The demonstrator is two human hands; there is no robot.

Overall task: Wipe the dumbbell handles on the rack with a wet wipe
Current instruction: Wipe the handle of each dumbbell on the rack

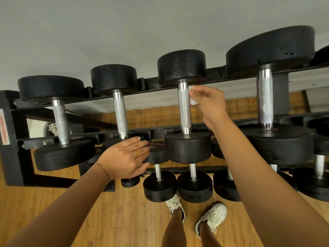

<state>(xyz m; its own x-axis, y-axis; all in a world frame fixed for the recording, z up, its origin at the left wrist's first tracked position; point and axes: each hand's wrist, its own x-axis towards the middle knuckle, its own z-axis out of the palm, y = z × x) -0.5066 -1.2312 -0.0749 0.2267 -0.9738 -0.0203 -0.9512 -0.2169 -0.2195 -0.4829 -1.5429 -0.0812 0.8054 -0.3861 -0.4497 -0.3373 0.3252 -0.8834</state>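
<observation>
Head view: the right hand (207, 100) pinches a wet wipe (192, 97) against the right side of the third dumbbell handle (184, 107) on the upper rack (10, 139). The handle's axis runs away from the viewer. The left hand (124, 157), fingers straight, rests on the neighbouring weight, farther off.

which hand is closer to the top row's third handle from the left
Right: the right hand holds a wipe against that handle; the left hand sits lower left, apart from it.

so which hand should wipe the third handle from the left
Right. The right hand pinches the wet wipe at that handle; the left hand is open, holds nothing, and sits lower by the neighbouring dumbbell.
</observation>
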